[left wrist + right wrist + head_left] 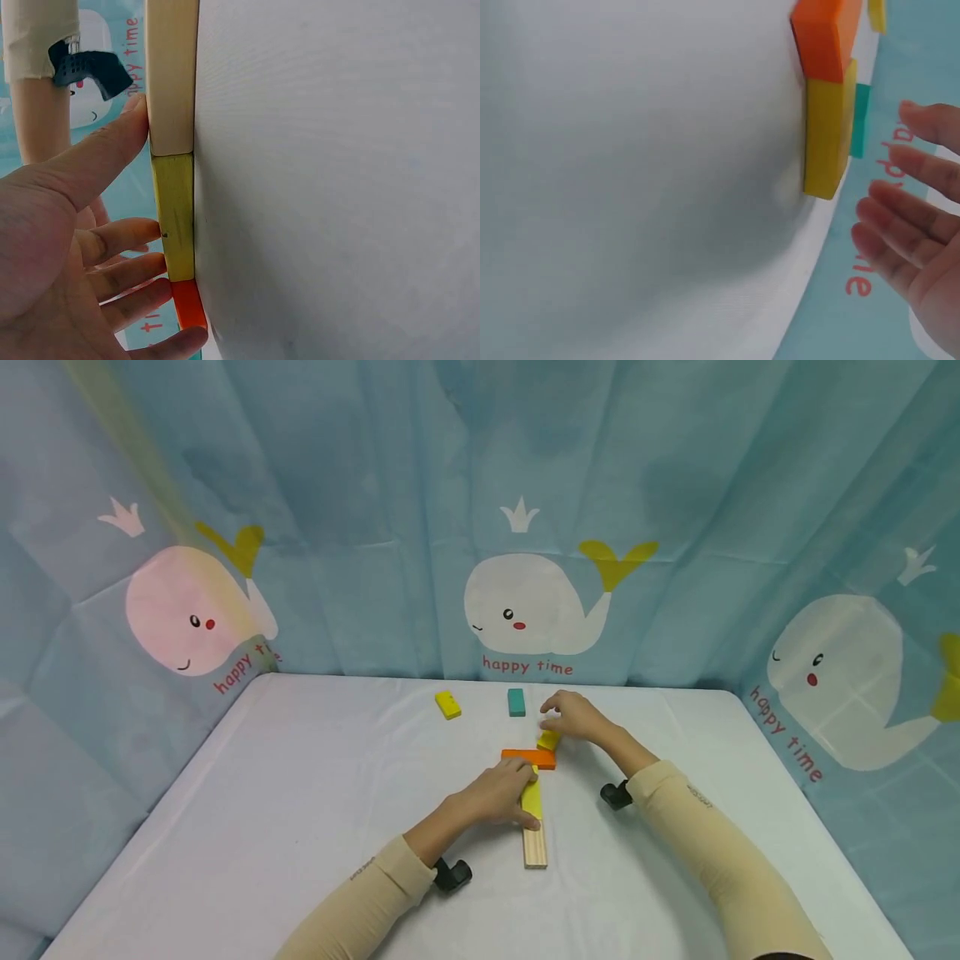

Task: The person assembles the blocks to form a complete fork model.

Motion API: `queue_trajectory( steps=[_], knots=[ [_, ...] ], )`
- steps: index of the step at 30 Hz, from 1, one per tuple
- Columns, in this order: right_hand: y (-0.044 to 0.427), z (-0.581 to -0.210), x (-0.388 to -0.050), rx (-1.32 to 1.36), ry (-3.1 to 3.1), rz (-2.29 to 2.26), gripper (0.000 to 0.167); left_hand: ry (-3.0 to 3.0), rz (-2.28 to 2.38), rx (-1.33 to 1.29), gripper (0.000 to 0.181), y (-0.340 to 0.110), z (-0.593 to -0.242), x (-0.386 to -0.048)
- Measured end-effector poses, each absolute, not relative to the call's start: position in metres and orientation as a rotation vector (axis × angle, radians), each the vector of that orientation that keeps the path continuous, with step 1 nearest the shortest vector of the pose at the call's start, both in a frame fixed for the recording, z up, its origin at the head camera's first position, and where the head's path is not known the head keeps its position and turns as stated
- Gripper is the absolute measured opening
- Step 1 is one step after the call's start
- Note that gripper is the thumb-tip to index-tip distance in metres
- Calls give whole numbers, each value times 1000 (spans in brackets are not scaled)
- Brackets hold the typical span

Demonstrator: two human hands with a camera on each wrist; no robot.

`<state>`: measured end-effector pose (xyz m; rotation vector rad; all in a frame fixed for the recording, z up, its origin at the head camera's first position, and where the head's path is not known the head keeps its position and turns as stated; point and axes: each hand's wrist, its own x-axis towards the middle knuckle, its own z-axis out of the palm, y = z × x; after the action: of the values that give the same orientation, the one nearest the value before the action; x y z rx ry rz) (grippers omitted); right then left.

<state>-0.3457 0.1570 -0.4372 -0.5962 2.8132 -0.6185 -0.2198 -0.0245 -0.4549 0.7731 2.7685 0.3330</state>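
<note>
On the white table a natural wood block point(535, 852) lies end to end with a yellow block point(532, 800). An orange block point(543, 760) lies crosswise at the yellow one's far end. My left hand point(495, 793) rests over this row, its thumb at the wood block and its spread fingers touching the yellow and orange blocks point(189, 304). Another yellow block point(826, 139) meets the orange block's right end at an angle. Just above and beside it hovers my right hand point(577, 717), fingers loosely bent and apart from the block in the right wrist view.
Farther back on the table point(300, 827) lie a teal block point(516, 702) and a separate yellow block point(448, 704), each alone. A blue curtain point(360, 593) with whale prints encloses the back and sides. Both wrists carry black cameras.
</note>
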Motion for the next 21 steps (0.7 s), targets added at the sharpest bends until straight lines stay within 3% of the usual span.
queue_trajectory(
  steps=[21],
  knots=[
    [127,-452,-389,-584,2784,-698,44,2758,325,812,73,-26,-455,-220]
  ],
)
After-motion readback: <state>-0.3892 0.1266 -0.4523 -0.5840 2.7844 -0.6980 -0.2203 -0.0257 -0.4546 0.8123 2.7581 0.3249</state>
